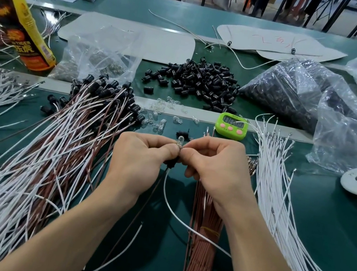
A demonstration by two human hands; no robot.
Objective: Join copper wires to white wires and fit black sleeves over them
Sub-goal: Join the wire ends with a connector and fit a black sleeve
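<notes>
Beyond the bulb (180, 140): green timer (231, 126), loose black sleeves (202, 80), yellow bottle (18, 30)

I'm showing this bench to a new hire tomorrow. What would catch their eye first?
At centre, the left hand and right hand pinch a clear bulb just above a black sleeve. A fan of white and brown wires sprawls on the left, and a heap of loose black sleeves lies farther back, near a bright green timer.
</notes>
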